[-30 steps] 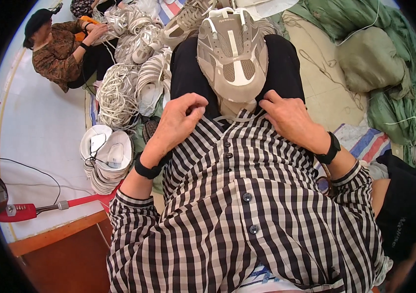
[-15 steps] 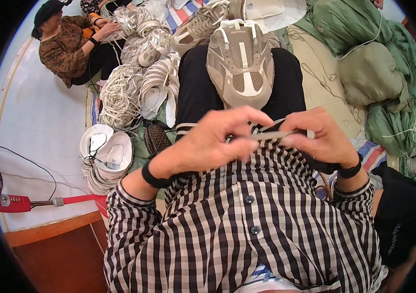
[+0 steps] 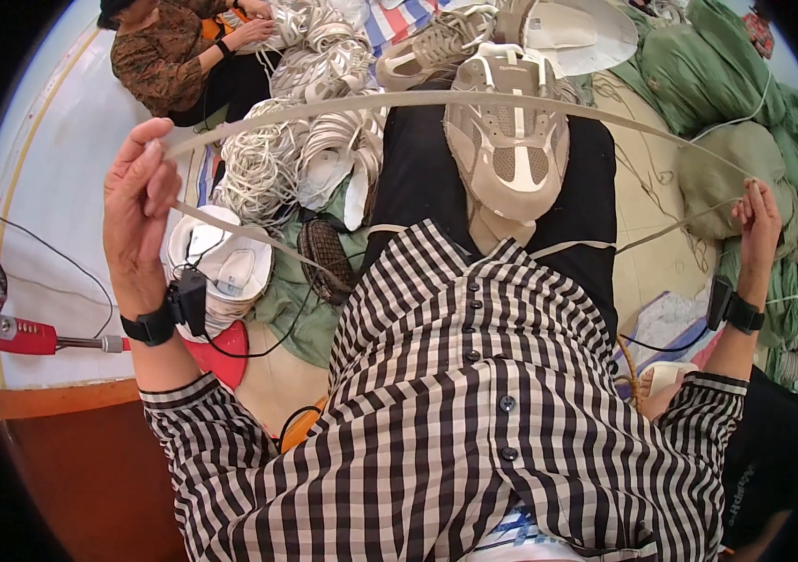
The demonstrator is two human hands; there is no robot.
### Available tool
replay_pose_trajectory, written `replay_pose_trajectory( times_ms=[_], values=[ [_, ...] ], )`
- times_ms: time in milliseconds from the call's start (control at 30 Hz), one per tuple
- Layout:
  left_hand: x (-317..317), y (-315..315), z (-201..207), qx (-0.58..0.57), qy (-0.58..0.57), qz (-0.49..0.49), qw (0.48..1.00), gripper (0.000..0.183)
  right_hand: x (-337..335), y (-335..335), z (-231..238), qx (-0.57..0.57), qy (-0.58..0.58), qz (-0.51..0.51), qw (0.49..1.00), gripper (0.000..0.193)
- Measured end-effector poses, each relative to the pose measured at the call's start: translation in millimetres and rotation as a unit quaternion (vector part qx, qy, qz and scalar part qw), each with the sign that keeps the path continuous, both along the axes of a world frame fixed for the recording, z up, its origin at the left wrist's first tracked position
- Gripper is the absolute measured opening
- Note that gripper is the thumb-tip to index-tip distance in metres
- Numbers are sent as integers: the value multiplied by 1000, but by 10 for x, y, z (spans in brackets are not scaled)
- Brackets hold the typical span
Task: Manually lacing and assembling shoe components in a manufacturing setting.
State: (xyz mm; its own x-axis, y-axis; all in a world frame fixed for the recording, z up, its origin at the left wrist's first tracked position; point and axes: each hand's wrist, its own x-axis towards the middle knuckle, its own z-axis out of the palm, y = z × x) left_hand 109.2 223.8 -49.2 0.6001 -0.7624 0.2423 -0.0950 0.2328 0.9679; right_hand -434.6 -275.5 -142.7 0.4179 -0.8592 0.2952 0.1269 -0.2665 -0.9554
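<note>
A long beige shoelace [image 3: 343, 105] is stretched wide in an arc between my hands. My left hand [image 3: 141, 192], raised at the far left, pinches it, and a second length slants down from there towards my lap. At the far right my right hand [image 3: 759, 220] grips the other side between fingertips, with more lace running back to my lap. Beneath the arc, a beige and white sneaker [image 3: 522, 192] rests between my thighs, toe towards me. No lace shows across its front. Neither hand touches the shoe.
A tangle of white laces [image 3: 258, 169] lies left of my legs, near stacked white and beige shoes [image 3: 221, 258]. Another beige sneaker [image 3: 417, 56] sits beyond. Green sacks [image 3: 713, 70] are piled at right. A co-worker [image 3: 169, 61] sits at far left, hands on shoes.
My hands have moved from close together above my lap to far apart, drawing the shoelace out between them. The view has shifted slightly, so the surroundings appear further right.
</note>
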Motion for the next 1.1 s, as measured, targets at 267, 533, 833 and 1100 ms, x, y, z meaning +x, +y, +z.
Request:
replay_pose_trajectory(
  times_ms=[267,533,833,1100],
  values=[
    [947,526,-63,-39,3,217,975,34,40,0,-135,-446,328,-116,825,18],
    [2337,2320,-334,-62,0,415,908,33,-165,-378,-225,-335,310,-161,875,18],
    [2500,2591,-615,-49,14,569,820,28,-589,-510,-267,-509,453,-288,673,25],
    [2248,2605,-936,-53,-19,626,778,14,-902,-646,-227,-363,550,-299,690,23]
  ],
)
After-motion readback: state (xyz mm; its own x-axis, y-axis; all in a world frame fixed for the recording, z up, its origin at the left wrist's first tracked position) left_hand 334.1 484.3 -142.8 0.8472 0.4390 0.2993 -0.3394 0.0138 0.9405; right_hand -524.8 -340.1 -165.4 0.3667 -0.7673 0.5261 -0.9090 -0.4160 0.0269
